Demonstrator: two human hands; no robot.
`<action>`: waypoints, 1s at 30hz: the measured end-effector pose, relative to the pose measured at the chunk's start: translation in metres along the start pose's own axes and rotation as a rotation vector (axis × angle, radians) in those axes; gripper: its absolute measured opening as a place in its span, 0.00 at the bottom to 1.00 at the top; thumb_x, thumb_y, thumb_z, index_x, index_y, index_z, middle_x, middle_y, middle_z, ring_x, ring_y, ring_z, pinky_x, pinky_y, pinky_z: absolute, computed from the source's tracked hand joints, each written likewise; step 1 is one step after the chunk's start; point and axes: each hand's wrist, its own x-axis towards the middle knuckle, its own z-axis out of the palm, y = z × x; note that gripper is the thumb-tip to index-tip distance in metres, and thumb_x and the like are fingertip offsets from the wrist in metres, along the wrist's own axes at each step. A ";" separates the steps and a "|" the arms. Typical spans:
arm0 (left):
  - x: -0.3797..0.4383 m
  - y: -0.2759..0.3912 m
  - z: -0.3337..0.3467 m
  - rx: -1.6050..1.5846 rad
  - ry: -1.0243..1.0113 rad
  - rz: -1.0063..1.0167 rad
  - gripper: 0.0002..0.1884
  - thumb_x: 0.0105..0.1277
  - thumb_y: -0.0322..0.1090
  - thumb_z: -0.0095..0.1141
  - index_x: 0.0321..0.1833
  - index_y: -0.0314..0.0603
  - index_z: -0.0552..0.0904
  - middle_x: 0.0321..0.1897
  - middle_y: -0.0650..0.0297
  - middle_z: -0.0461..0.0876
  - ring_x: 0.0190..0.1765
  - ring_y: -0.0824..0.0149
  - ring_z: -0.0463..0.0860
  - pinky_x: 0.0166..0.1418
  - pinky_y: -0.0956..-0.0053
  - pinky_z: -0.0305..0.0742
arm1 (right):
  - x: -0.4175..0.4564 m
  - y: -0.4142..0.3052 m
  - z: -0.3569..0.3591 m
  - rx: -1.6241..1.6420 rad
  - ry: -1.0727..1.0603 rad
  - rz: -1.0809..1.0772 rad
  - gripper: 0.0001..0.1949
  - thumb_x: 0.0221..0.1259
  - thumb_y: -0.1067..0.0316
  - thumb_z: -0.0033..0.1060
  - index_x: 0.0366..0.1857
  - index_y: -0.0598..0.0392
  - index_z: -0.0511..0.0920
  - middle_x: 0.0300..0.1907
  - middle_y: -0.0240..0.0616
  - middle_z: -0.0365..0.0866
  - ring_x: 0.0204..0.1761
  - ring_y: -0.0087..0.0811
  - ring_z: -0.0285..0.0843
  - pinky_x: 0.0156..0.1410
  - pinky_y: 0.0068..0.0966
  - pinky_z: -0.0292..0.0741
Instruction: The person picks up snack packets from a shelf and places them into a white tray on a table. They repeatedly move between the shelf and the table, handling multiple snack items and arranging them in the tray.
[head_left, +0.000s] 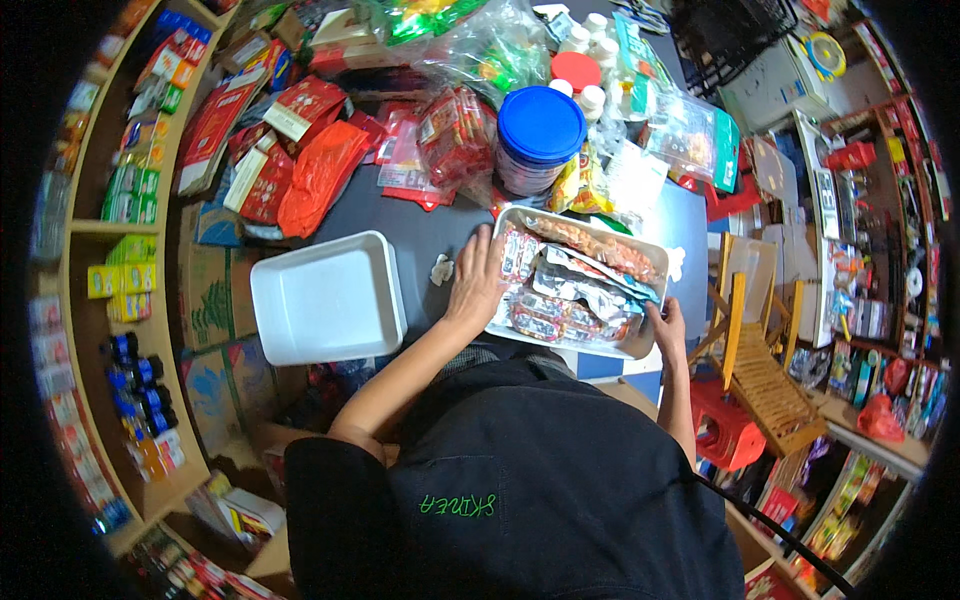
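My left hand lies flat along the left rim of a white plastic bin, fingers pointing away from me. At the bin's lower right corner, my right hand touches the rim, with its grip partly hidden. Inside the bin are clear packets of small orange-brown snacks, silver foil pouches across the middle, and wrapped snack packs along the near side and left end. A second white plastic bin, with nothing in it, stands to the left of my left hand.
Behind the filled bin stands a jar with a blue lid, beside bagged red packets and white-capped bottles. Red gift boxes and an orange-red bag are at the back left. Stocked shelves flank me; a wooden folding chair stands right.
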 end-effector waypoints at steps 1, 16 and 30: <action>-0.007 0.007 -0.002 -0.154 0.097 -0.103 0.38 0.70 0.41 0.59 0.79 0.33 0.60 0.81 0.43 0.51 0.80 0.40 0.55 0.80 0.39 0.49 | 0.009 0.006 -0.003 -0.001 -0.023 -0.016 0.19 0.65 0.57 0.71 0.47 0.61 0.77 0.34 0.32 0.78 0.35 0.21 0.70 0.40 0.23 0.72; 0.057 0.098 0.077 0.167 0.041 0.077 0.29 0.76 0.59 0.45 0.79 0.67 0.67 0.83 0.64 0.56 0.85 0.53 0.46 0.82 0.39 0.45 | 0.040 -0.006 -0.007 0.260 -0.266 -0.098 0.43 0.71 0.42 0.57 0.78 0.64 0.54 0.70 0.60 0.68 0.70 0.47 0.70 0.73 0.35 0.67; 0.037 0.057 0.061 0.276 0.132 -0.078 0.33 0.76 0.64 0.40 0.82 0.74 0.59 0.84 0.65 0.52 0.82 0.55 0.57 0.83 0.43 0.34 | 0.043 -0.057 0.032 -0.653 -0.081 -0.951 0.25 0.74 0.49 0.54 0.72 0.40 0.73 0.77 0.36 0.66 0.81 0.59 0.49 0.81 0.55 0.52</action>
